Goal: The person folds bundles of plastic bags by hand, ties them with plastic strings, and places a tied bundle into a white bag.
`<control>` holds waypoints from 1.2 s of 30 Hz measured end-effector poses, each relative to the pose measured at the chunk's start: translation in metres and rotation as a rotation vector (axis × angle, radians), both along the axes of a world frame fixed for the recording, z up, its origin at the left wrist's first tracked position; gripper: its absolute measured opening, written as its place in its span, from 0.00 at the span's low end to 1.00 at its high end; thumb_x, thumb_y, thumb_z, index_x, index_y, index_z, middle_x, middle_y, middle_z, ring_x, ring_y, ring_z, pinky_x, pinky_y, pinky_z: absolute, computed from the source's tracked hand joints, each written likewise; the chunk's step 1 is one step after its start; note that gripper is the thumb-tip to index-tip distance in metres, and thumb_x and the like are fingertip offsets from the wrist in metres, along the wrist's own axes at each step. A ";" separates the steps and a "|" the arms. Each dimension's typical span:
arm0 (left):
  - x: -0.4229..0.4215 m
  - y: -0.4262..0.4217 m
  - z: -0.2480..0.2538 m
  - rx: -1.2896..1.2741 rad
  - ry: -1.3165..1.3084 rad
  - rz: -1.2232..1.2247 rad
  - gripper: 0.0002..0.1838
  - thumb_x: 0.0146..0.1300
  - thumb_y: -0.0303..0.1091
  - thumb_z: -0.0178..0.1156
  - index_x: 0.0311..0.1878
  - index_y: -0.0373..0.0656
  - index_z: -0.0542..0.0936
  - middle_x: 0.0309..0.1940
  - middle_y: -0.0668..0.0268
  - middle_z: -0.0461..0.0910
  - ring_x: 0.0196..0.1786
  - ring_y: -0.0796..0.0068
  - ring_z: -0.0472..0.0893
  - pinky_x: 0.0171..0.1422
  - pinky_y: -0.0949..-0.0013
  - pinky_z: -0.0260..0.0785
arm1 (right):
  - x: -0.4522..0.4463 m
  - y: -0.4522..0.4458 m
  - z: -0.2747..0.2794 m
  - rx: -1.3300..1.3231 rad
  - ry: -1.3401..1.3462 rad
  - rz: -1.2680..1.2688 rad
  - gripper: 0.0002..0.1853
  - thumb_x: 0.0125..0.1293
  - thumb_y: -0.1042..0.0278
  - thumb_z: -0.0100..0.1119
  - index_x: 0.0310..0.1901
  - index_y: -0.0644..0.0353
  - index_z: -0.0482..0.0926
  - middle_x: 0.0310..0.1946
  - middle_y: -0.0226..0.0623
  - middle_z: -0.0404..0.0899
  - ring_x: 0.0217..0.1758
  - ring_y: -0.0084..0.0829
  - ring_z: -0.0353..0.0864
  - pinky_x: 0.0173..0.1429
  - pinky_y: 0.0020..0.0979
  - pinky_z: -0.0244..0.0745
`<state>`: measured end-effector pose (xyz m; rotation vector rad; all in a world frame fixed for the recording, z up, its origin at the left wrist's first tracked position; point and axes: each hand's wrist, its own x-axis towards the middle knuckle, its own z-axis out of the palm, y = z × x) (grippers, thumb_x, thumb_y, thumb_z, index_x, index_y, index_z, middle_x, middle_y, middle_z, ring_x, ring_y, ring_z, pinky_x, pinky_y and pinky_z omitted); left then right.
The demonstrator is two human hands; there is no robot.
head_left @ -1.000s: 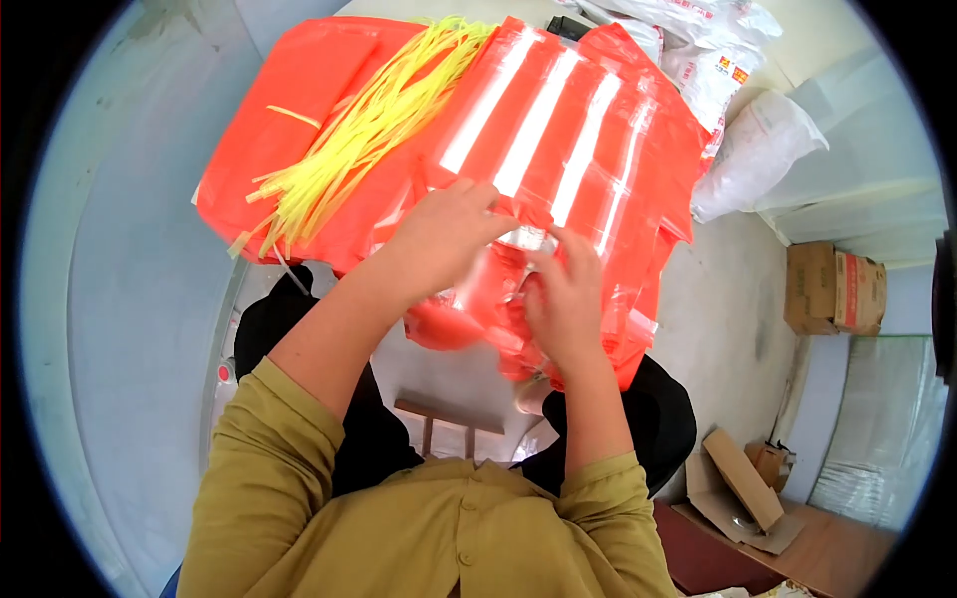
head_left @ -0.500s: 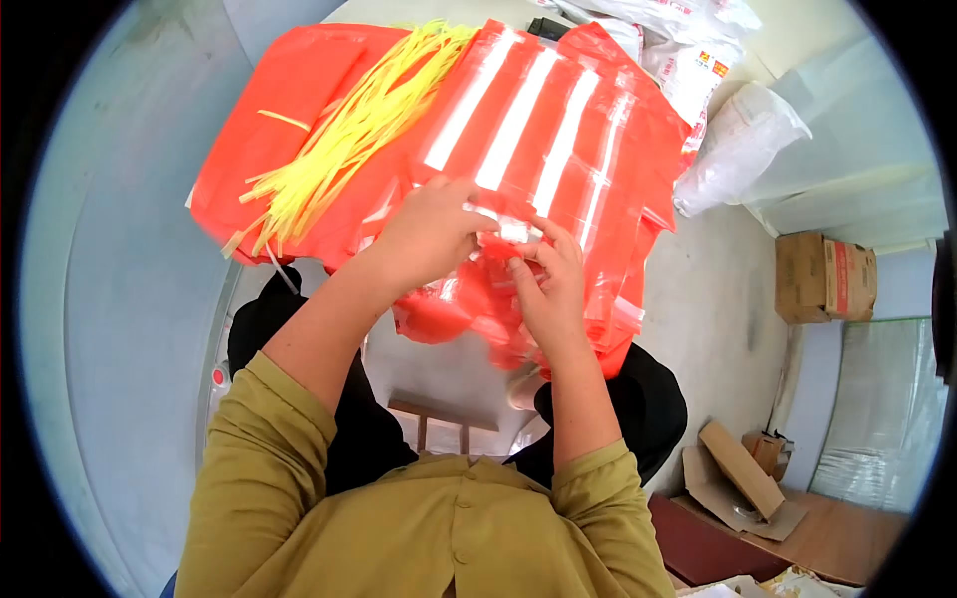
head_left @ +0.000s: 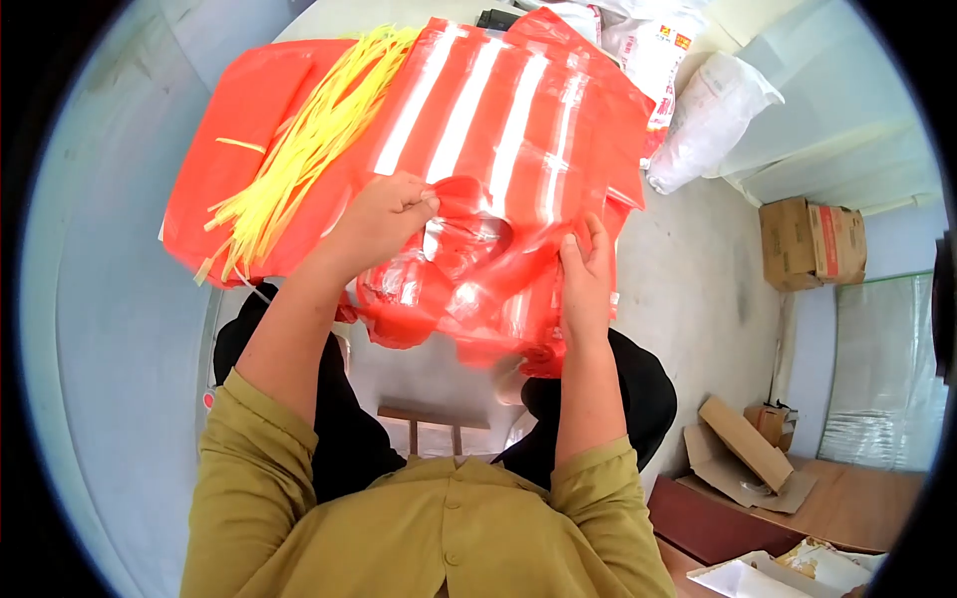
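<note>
A thin red plastic sheet point(head_left: 469, 324) with shiny pale bands is stretched between my two hands, its lower edge hanging over the near table edge. My left hand point(head_left: 394, 207) pinches its upper left part between thumb and fingertips. On the right side, my right hand point(head_left: 586, 267) grips the same sheet with thumb and fingers. A rounded fold or opening shows in the sheet between them. Beneath lies a pile of red plastic point(head_left: 553, 105) with long white stripes. Left of the pile, a bundle of thin yellow strips point(head_left: 309, 149) rests on more red plastic point(head_left: 234, 105).
White printed sacks point(head_left: 648, 50) and a whitish plastic bag point(head_left: 710, 125) stand behind the table. Cardboard boxes point(head_left: 812, 244) are stacked at the right. Opened cardboard point(head_left: 743, 458) lies on a brown surface point(head_left: 847, 498) at lower right. A wooden stool point(head_left: 434, 417) shows between my legs.
My hands have moved apart, the right one to the right, spreading the sheet that was bunched between them. The whole view has shifted slightly.
</note>
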<state>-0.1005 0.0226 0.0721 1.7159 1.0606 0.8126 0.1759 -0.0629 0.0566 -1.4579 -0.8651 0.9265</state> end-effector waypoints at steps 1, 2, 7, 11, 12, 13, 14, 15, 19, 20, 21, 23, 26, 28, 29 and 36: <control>0.001 -0.001 0.002 -0.007 -0.005 0.012 0.12 0.76 0.34 0.60 0.41 0.33 0.83 0.41 0.57 0.81 0.44 0.63 0.81 0.50 0.61 0.72 | 0.000 0.003 0.001 0.004 0.035 0.008 0.35 0.79 0.66 0.57 0.82 0.63 0.56 0.79 0.44 0.60 0.77 0.35 0.67 0.78 0.37 0.65; 0.001 -0.001 0.001 -0.051 -0.028 0.018 0.12 0.77 0.34 0.60 0.42 0.33 0.83 0.41 0.59 0.80 0.44 0.67 0.80 0.50 0.62 0.72 | 0.001 0.006 0.002 0.009 0.069 0.015 0.37 0.78 0.65 0.59 0.82 0.63 0.55 0.81 0.47 0.57 0.81 0.40 0.64 0.80 0.40 0.63; 0.002 -0.004 0.002 -0.218 -0.150 0.052 0.13 0.78 0.36 0.61 0.45 0.32 0.81 0.40 0.67 0.78 0.42 0.78 0.76 0.49 0.65 0.71 | 0.004 0.023 0.000 0.085 0.077 -0.041 0.40 0.74 0.68 0.62 0.83 0.62 0.54 0.82 0.47 0.57 0.82 0.40 0.62 0.81 0.40 0.63; 0.002 -0.006 0.007 -0.230 -0.086 0.053 0.13 0.78 0.37 0.62 0.45 0.33 0.81 0.41 0.68 0.79 0.42 0.77 0.77 0.50 0.65 0.72 | -0.011 0.013 0.016 0.093 0.088 -0.075 0.44 0.70 0.74 0.64 0.84 0.58 0.53 0.82 0.48 0.56 0.83 0.41 0.61 0.80 0.40 0.64; 0.003 -0.008 0.008 -0.236 -0.058 0.051 0.13 0.78 0.37 0.62 0.45 0.33 0.82 0.41 0.66 0.80 0.43 0.75 0.78 0.51 0.64 0.72 | -0.014 0.006 0.021 0.095 0.142 -0.054 0.44 0.71 0.75 0.63 0.84 0.58 0.51 0.83 0.46 0.55 0.82 0.40 0.63 0.78 0.38 0.66; 0.003 -0.010 0.009 -0.242 -0.031 0.050 0.13 0.78 0.37 0.62 0.44 0.33 0.82 0.42 0.65 0.81 0.43 0.73 0.79 0.51 0.64 0.72 | -0.017 -0.003 0.026 0.096 0.195 -0.033 0.44 0.71 0.76 0.62 0.84 0.58 0.50 0.83 0.45 0.54 0.81 0.40 0.65 0.76 0.36 0.69; 0.005 -0.012 0.005 -0.145 0.002 0.034 0.12 0.76 0.36 0.62 0.45 0.34 0.83 0.43 0.63 0.82 0.44 0.70 0.80 0.52 0.63 0.73 | -0.020 -0.013 0.030 0.097 0.246 -0.010 0.44 0.71 0.78 0.62 0.84 0.59 0.49 0.83 0.44 0.52 0.79 0.40 0.67 0.73 0.34 0.71; 0.009 -0.014 -0.004 -0.045 0.032 0.019 0.11 0.75 0.35 0.62 0.45 0.34 0.84 0.44 0.61 0.83 0.46 0.66 0.82 0.53 0.61 0.74 | -0.020 -0.023 0.035 0.065 0.247 0.007 0.45 0.71 0.78 0.61 0.84 0.59 0.49 0.83 0.44 0.53 0.79 0.39 0.67 0.73 0.34 0.71; 0.025 -0.041 -0.017 0.372 0.286 0.020 0.08 0.68 0.27 0.64 0.47 0.37 0.87 0.50 0.57 0.84 0.53 0.55 0.82 0.58 0.57 0.75 | 0.005 -0.068 0.024 -0.061 0.148 0.070 0.45 0.69 0.81 0.60 0.84 0.59 0.50 0.82 0.44 0.55 0.78 0.38 0.67 0.73 0.36 0.73; 0.027 -0.046 -0.015 0.398 0.330 -0.001 0.09 0.66 0.27 0.65 0.47 0.38 0.87 0.51 0.58 0.84 0.54 0.54 0.82 0.58 0.56 0.75 | 0.017 -0.078 0.015 -0.088 0.099 0.087 0.45 0.69 0.82 0.60 0.84 0.59 0.50 0.82 0.44 0.56 0.78 0.37 0.67 0.73 0.36 0.74; 0.027 -0.051 -0.012 0.425 0.374 -0.020 0.09 0.65 0.27 0.65 0.48 0.40 0.88 0.52 0.58 0.84 0.55 0.54 0.81 0.58 0.55 0.75 | 0.024 -0.087 0.015 -0.147 0.070 0.076 0.40 0.69 0.83 0.60 0.82 0.61 0.58 0.78 0.42 0.62 0.72 0.34 0.74 0.70 0.35 0.76; 0.026 -0.056 -0.009 0.491 0.440 -0.053 0.11 0.62 0.26 0.67 0.48 0.42 0.89 0.53 0.59 0.84 0.56 0.53 0.81 0.59 0.53 0.75 | 0.032 -0.108 0.021 -0.244 0.117 0.099 0.36 0.67 0.79 0.62 0.78 0.61 0.65 0.66 0.42 0.75 0.62 0.31 0.80 0.62 0.32 0.79; 0.020 -0.059 -0.010 0.596 0.507 -0.099 0.14 0.58 0.25 0.68 0.48 0.45 0.89 0.53 0.61 0.84 0.56 0.56 0.81 0.60 0.52 0.74 | 0.032 -0.121 0.020 -0.255 0.044 0.084 0.31 0.67 0.78 0.63 0.72 0.61 0.73 0.47 0.34 0.84 0.41 0.21 0.81 0.49 0.27 0.77; 0.018 -0.057 -0.016 0.662 0.544 -0.138 0.15 0.57 0.26 0.68 0.48 0.47 0.90 0.54 0.63 0.84 0.57 0.57 0.80 0.60 0.52 0.73 | 0.032 -0.118 0.031 -0.244 -0.015 0.113 0.29 0.67 0.78 0.64 0.71 0.61 0.74 0.45 0.32 0.82 0.38 0.19 0.78 0.45 0.24 0.74; 0.016 -0.056 -0.018 0.700 0.536 -0.159 0.15 0.57 0.26 0.67 0.48 0.48 0.90 0.55 0.63 0.84 0.57 0.58 0.80 0.61 0.52 0.72 | 0.029 -0.111 0.036 -0.178 -0.025 0.146 0.28 0.67 0.78 0.63 0.70 0.61 0.75 0.43 0.31 0.82 0.37 0.17 0.76 0.43 0.23 0.72; 0.013 -0.056 -0.013 0.790 0.536 -0.221 0.15 0.58 0.30 0.66 0.49 0.52 0.90 0.57 0.67 0.83 0.56 0.64 0.80 0.61 0.56 0.69 | 0.013 -0.021 0.057 -0.174 -0.084 0.473 0.21 0.71 0.82 0.58 0.64 0.66 0.78 0.56 0.37 0.85 0.51 0.24 0.83 0.58 0.29 0.81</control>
